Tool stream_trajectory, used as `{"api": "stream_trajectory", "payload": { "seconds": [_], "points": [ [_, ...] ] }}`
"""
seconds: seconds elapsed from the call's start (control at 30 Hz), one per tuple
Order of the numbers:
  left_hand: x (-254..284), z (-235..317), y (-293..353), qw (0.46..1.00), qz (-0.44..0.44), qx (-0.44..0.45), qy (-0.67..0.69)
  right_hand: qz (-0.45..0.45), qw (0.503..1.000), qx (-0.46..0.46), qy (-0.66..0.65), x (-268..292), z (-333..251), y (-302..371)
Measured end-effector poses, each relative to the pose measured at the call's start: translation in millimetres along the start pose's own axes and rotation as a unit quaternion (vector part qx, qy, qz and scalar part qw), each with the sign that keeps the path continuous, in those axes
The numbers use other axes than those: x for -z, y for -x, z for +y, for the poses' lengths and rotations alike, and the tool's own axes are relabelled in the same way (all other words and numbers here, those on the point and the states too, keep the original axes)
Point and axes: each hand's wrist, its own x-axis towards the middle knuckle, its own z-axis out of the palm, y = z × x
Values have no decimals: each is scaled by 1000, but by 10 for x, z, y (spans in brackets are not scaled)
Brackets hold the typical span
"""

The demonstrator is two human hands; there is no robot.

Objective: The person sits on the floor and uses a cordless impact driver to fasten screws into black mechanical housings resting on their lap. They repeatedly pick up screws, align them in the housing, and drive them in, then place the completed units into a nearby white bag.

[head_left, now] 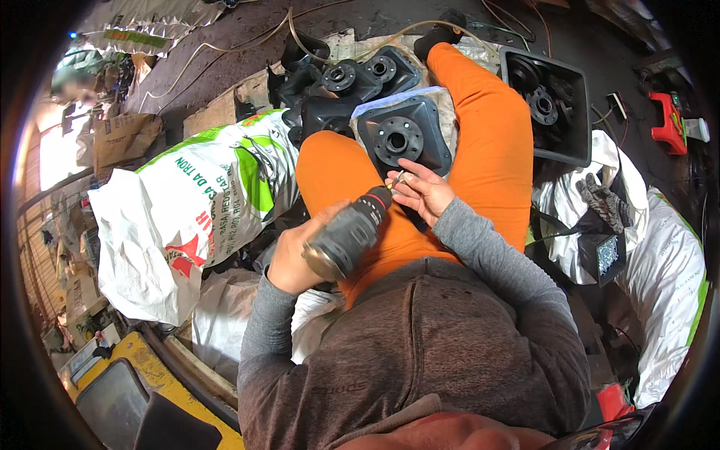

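Observation:
My left hand (pixel 296 259) is wrapped around a dark cordless drill (pixel 339 244) with a red ring near its chuck. The drill points up and to the right, away from my body. At its bit tip, my right hand (pixel 427 193) is half curled, palm up, with a small shiny screw (pixel 399 178) at the fingers. Other small pieces in that palm are too small to tell. Just beyond both hands, a black square moulded part (pixel 427 120) with a round, holed flange (pixel 397 141) lies on a pale cloth between my legs.
Several similar black parts (pixel 339 77) lie beyond my left leg. A grey crate (pixel 581 142) with more stands at the right. A large white-and-green sack (pixel 202 195) is at the left. On the right are a small dark box of screws (pixel 606 255), a grey glove (pixel 604 202) and a red stool-like object (pixel 666 124).

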Motion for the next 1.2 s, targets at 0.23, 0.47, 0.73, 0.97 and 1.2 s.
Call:
{"api": "stream_trajectory", "payload": {
  "seconds": [0.23, 0.47, 0.73, 0.97, 1.2],
  "points": [
    [64, -258, -295, 999, 5, 4, 38, 88, 991, 15, 103, 228, 74, -48],
    [142, -337, -658, 996, -69, 47, 5, 63, 975, 95, 192, 227, 45, -142],
    [191, -147, -976, 986, -130, 89, -57, 71, 983, 95, 142, 341, 86, -376],
    [94, -167, -1040, 971, -174, 136, -88, 101, 981, 87, 140, 264, 90, -312],
    [42, -290, -992, 971, -182, 134, -75, 113, 974, 101, 167, 217, 84, -284]
  ]
}}
